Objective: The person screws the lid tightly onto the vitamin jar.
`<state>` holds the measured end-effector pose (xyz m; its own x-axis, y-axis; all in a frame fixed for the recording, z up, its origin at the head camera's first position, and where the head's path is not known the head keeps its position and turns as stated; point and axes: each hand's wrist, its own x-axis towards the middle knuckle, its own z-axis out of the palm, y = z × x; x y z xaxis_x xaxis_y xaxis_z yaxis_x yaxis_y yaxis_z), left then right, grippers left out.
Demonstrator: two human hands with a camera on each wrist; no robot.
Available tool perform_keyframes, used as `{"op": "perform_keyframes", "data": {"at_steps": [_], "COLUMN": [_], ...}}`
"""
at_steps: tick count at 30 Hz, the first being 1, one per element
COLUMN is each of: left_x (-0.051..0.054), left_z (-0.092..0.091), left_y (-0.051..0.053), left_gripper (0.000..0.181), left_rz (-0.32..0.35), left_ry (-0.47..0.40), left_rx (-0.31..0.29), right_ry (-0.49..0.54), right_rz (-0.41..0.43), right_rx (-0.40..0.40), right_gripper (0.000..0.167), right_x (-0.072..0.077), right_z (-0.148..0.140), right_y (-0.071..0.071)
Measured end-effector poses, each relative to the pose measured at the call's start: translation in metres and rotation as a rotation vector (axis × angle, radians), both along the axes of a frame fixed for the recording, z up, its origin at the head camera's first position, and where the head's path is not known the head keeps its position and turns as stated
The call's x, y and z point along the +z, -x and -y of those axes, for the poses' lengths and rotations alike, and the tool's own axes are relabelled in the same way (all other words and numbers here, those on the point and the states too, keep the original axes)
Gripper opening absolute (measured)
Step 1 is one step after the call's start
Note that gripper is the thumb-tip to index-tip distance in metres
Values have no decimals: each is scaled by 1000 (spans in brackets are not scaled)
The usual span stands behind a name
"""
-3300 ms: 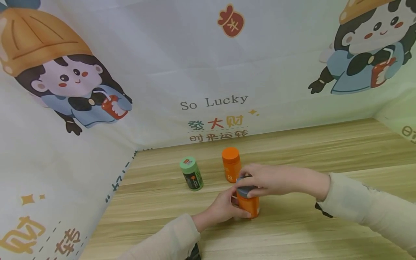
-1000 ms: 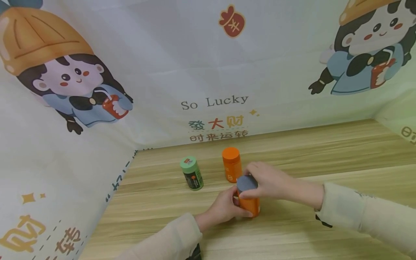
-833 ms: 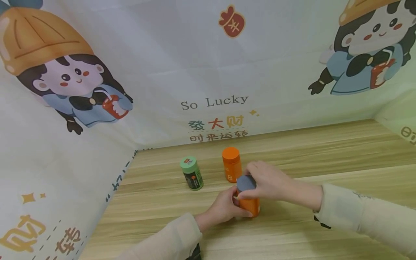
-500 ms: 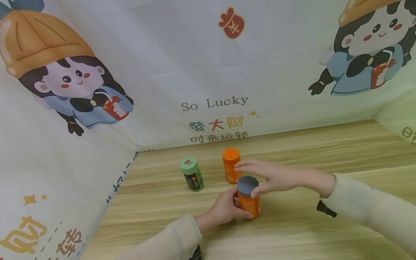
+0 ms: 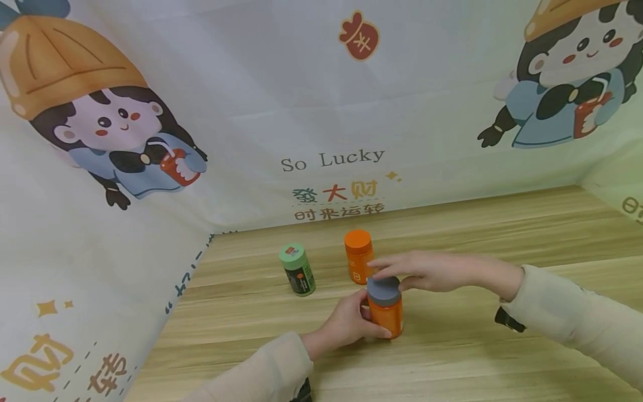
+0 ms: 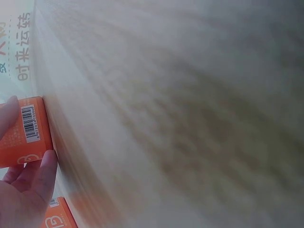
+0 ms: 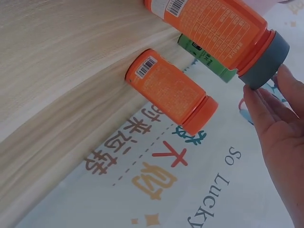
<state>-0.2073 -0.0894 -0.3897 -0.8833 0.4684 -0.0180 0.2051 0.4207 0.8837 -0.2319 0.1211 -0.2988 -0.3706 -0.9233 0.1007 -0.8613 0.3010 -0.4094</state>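
Observation:
An orange jar (image 5: 388,317) with a grey lid (image 5: 384,293) stands upright on the wooden table, the lid seated on its neck. My left hand (image 5: 346,321) grips the jar's body low down; in the left wrist view the thumb and fingers hold its orange side (image 6: 33,130). Over the lid's far and right edges lies my right hand (image 5: 442,271), its fingers fairly straight. In the right wrist view the fingertips (image 7: 251,92) touch the side of the grey lid (image 7: 266,61). The palm side of the left hand is hidden in the head view.
Just behind the held jar stands a second orange jar (image 5: 359,257) with an orange lid. A green jar (image 5: 296,271) with a dark label is farther left. Printed white cloth (image 5: 241,139) borders the wooden table (image 5: 477,357) at the back and sides.
Earlier my right hand gripped the grey lid and turned with it. Half a second ago its fingers were spread off the lid; now they lie on it again. My left hand keeps its grip.

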Motion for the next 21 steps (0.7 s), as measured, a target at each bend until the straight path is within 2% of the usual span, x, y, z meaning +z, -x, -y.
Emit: {"op": "perform_keyframes", "data": {"at_steps": [7, 10, 16, 21], "left_x": [1, 2, 2, 2], "left_z": [0, 0, 0, 0], "left_y": [-1, -1, -1, -2], "left_gripper": [56, 55, 54, 55], "left_rz": [8, 9, 3, 10], "left_ry": [-7, -3, -2, 3], "left_rx": [-2, 0, 0, -6], "right_ry": [-28, -36, -77, -95], "right_rz": [-77, -97, -74, -68], "right_rx": [-2, -27, -114, -154], "right_gripper": [34, 36, 44, 50], "right_x": [2, 1, 1, 1], "right_z": [2, 3, 7, 11], "right_y": [-2, -3, -6, -7]}}
